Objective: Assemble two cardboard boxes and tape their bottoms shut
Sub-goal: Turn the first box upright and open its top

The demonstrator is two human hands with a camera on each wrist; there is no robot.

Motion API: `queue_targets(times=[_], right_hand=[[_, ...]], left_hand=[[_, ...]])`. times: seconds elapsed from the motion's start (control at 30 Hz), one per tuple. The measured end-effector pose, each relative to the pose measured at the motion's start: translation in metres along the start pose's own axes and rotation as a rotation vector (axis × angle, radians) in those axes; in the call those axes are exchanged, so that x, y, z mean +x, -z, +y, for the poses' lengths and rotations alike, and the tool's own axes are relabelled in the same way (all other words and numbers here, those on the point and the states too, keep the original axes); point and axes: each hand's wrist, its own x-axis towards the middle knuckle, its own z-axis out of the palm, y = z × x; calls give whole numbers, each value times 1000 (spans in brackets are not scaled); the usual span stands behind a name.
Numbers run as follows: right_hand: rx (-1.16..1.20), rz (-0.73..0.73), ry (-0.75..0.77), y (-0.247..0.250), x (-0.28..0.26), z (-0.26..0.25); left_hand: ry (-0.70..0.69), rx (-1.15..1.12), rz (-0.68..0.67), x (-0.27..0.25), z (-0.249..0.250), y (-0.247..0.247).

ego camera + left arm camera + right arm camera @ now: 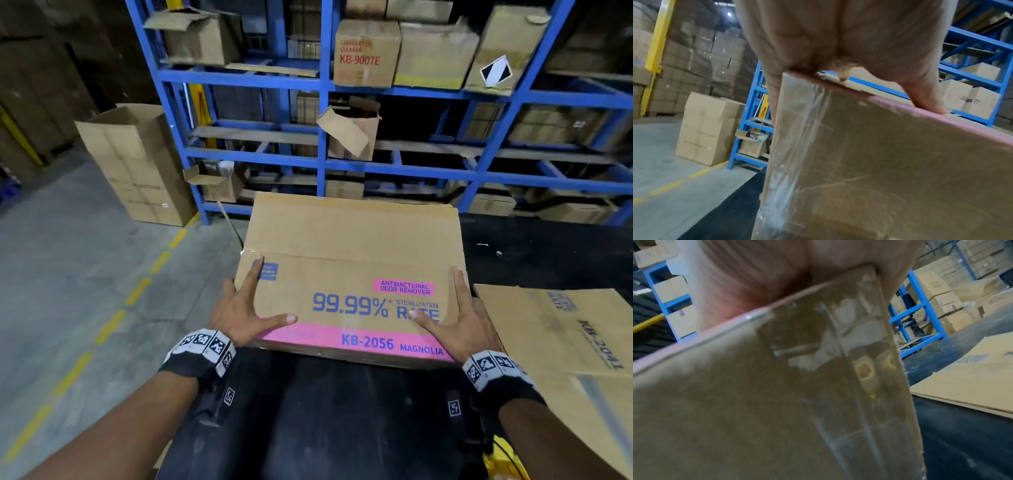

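Shelving point(322, 137) behind box point(352, 240); flat carton point(565, 329) at right.

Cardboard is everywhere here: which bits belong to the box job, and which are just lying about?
In use: KB-2056 box, left hand and right hand on its corners; flattened box beside it.
Lying about: tall floor carton, blue shelving, KB-9007E carton.
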Motion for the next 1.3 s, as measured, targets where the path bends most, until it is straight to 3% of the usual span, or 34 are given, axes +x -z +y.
queue_targets(times=[0.2, 0.33, 0.43, 0.57, 0.67, 0.77, 0.93, 1.07, 1.17, 1.3], right_hand=[[110, 154, 106, -3, -10, -3], [136, 225, 84, -4, -15, 2], [164, 189, 44, -30, -26, 31], [189, -23, -49, -72, -35, 85], [224, -123, -27, -87, -47, 108], [244, -82, 66, -82, -49, 119], [380, 61, 220, -38, -49, 102], [332, 15, 405, -17, -56, 78], [332, -119, 387, -18, -74, 83], [393, -289, 367, -17, -97, 98]], left_hand=[[-95, -200, 136, -9, -10, -3], [-115, -208, 226, -3, -30, -6], [-16, -219, 162, -14, -60, -28], [39, -428, 47, -37, -98, -63], [52, -491, -1, -46, -118, -74], [10, -442, -1, -53, -133, -65], [-75, -491, 190, -53, -123, -17], [-135, -534, 18, -67, -93, -2], [-148, -517, -52, -83, -93, -4], [-273, -493, -176, -104, -105, -1]])
